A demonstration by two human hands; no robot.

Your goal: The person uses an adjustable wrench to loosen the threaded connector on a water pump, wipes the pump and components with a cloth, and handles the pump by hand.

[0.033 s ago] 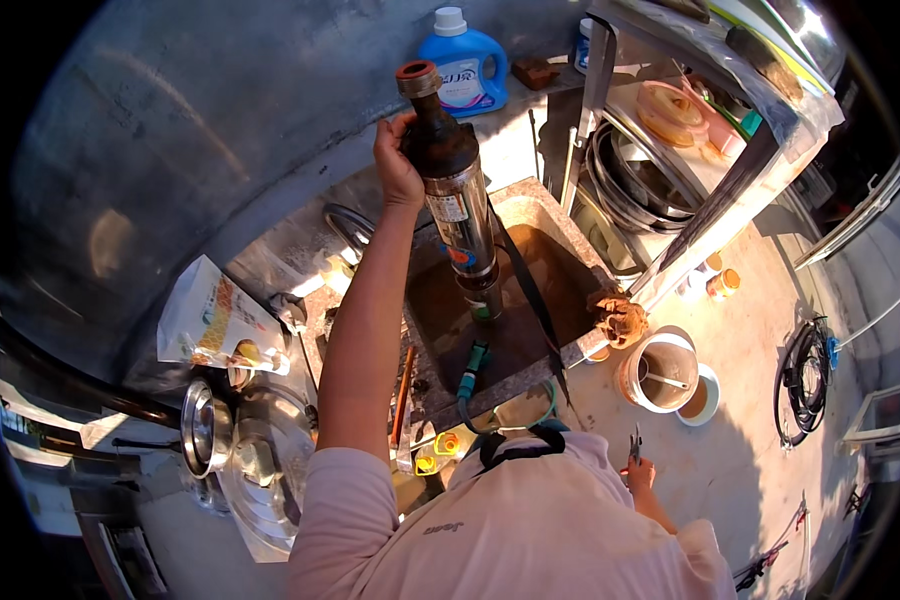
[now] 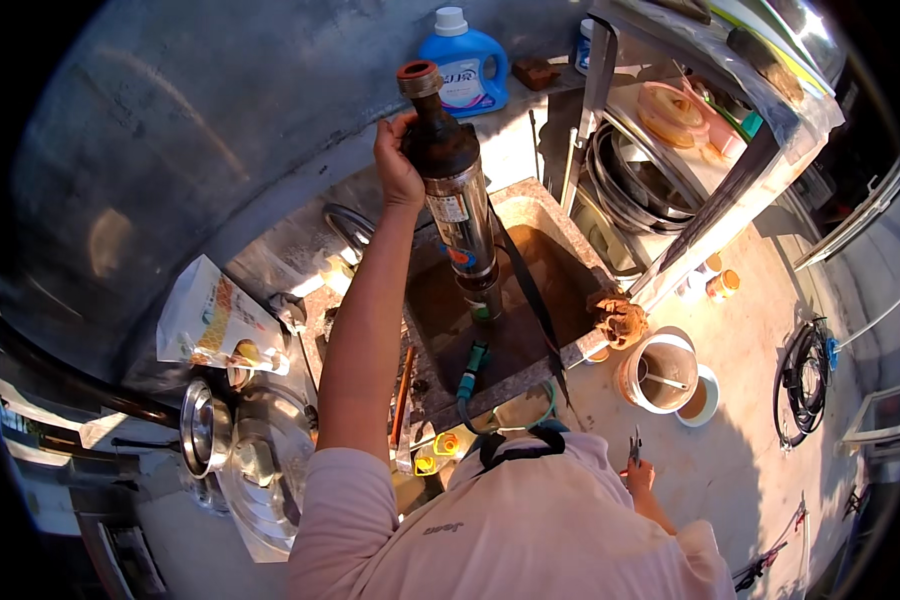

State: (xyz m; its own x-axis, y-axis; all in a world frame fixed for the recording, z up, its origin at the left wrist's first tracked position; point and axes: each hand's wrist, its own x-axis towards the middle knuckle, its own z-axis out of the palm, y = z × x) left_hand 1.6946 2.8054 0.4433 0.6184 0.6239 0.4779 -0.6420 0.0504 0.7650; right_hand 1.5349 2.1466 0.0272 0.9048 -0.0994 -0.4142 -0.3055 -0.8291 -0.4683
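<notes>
At upper centre of the frame, my left hand (image 2: pixel 400 165) is gripping the dark, tapering shoulder of a shiny metal cylinder (image 2: pixel 460 225), whose lower end is reaching into the speckled, stone-like sink (image 2: pixel 576 245) at centre. At lower right, my right hand (image 2: pixel 641 476) is clasping pliers (image 2: pixel 635 443). Steadying this smooth, round body is probably demanding a firm hold below the ribbed collar (image 2: pixel 419 80).

A big gray wall (image 2: pixel 210 110) goes along the back and left. It looks a bit shiny, and a soft patch of light (image 2: pixel 110 243) sits on it. On the right stands a shelf (image 2: pixel 708 222) with a post at its front and more than one level. The floor (image 2: pixel 770 290) is pale and smudgy. Bright sun falls on some of it, and a big gray shadow (image 2: pixel 710 500) covers another part.
</notes>
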